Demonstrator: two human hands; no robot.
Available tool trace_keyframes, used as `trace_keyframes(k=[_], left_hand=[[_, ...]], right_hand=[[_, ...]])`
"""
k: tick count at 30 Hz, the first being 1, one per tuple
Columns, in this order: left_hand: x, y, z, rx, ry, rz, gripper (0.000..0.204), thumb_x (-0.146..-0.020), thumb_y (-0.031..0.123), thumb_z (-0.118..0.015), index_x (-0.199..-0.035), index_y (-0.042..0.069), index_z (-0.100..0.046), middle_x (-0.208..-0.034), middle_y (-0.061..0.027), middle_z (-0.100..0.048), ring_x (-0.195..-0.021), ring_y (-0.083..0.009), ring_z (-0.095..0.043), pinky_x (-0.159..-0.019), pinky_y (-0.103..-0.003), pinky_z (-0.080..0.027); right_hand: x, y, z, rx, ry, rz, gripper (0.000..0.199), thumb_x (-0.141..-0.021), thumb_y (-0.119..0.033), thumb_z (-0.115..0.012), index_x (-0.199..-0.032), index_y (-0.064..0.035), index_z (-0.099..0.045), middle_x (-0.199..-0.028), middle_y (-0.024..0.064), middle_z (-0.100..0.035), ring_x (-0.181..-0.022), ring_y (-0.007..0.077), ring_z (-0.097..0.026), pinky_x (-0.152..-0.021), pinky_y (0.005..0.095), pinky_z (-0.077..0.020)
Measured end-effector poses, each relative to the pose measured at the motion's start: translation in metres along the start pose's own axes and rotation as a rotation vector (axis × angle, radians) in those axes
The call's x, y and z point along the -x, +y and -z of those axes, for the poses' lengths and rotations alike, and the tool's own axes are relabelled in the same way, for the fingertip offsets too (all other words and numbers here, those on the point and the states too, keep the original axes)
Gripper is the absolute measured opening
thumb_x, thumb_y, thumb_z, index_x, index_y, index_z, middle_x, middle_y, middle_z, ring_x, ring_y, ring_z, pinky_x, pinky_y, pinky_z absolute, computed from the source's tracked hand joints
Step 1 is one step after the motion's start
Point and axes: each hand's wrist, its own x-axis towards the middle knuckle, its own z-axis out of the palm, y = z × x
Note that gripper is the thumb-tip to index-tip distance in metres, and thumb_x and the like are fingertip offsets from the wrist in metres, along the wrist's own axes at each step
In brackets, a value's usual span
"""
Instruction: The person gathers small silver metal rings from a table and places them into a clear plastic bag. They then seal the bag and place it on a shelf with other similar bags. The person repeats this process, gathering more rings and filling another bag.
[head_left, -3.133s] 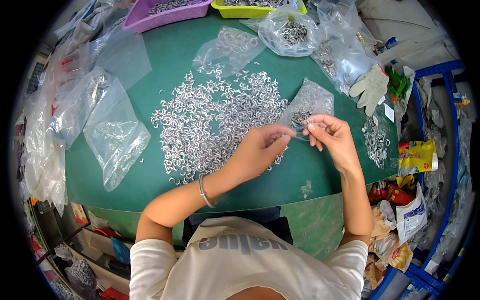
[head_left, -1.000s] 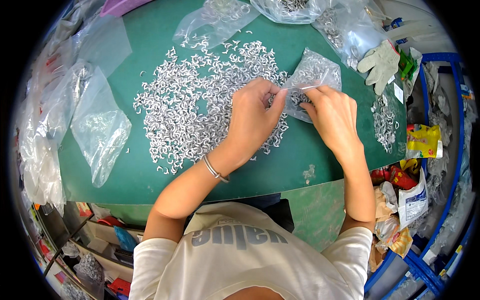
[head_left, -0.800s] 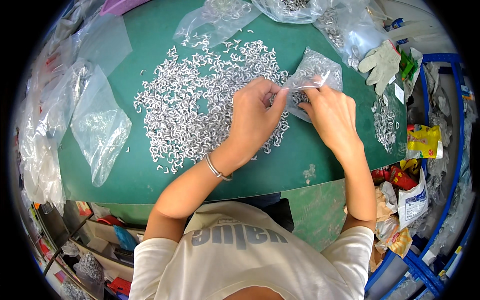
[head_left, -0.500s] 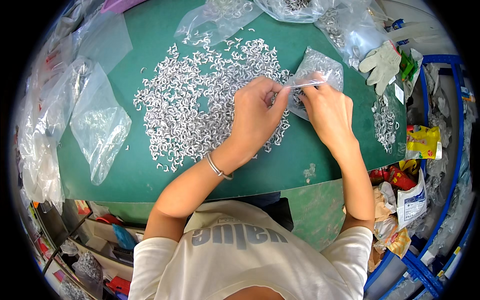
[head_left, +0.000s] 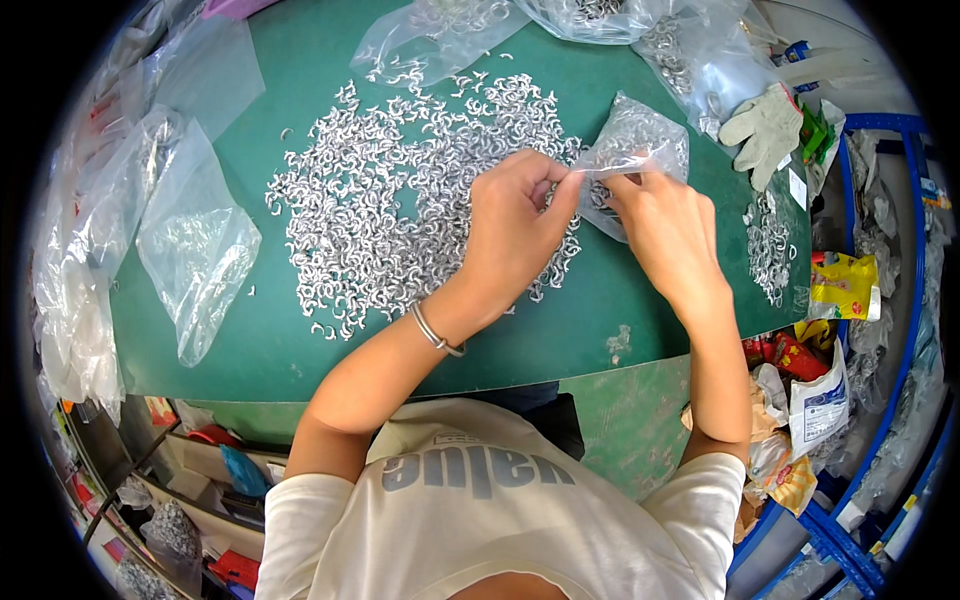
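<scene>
A clear plastic bag [head_left: 640, 130] with small metal pieces inside lies on the green table, to the right of a wide pile of curved silvery metal pieces [head_left: 385, 235]. My left hand [head_left: 515, 225] pinches the edge of the bag's mouth between thumb and fingers. Its wrist, with a metal bangle [head_left: 432, 330], rests over the pile's near right side. At the other side of the mouth is my right hand [head_left: 665, 225], fingers bent and closed on the plastic, the fingertips partly hidden behind the film.
Empty-looking plastic bags [head_left: 200, 245] lie at the left. More bags of metal rings [head_left: 590, 12] stand along the far edge. A work glove [head_left: 765, 133] and a small ring heap [head_left: 770, 250] are at the right, beside a blue rack [head_left: 905, 330].
My right hand has shifted slightly to the right along the bag's mouth, and its wrist has turned a little. My left hand keeps its pinch with hardly any movement.
</scene>
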Motion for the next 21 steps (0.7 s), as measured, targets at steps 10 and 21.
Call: trace_keyframes(k=[10,21], left_hand=[[0.001,0.002,0.0,0.019,0.002,-0.01,0.012,-0.079,0.007,-0.067,-0.071,-0.001,-0.061,-0.054,0.003,-0.036,-0.051,-0.0055,-0.031,-0.045,-0.023,-0.025],[0.001,0.0,0.001,0.037,-0.007,-0.012,0.011,-0.078,0.007,-0.067,-0.072,-0.001,-0.062,-0.054,0.0026,-0.035,-0.051,-0.006,-0.03,-0.046,-0.024,-0.025]], right_hand=[[0.009,0.005,0.029,0.0,-0.031,-0.071,0.006,-0.074,-0.007,-0.057,-0.077,-0.0041,-0.06,-0.077,0.0143,-0.062,-0.067,0.0324,-0.062,-0.057,0.04,-0.048],[0.008,0.001,0.032,0.033,-0.016,-0.192,0.004,-0.078,-0.009,-0.058,-0.078,-0.0043,-0.059,-0.073,0.0139,-0.062,-0.067,0.0336,-0.062,-0.056,0.042,-0.0477]])
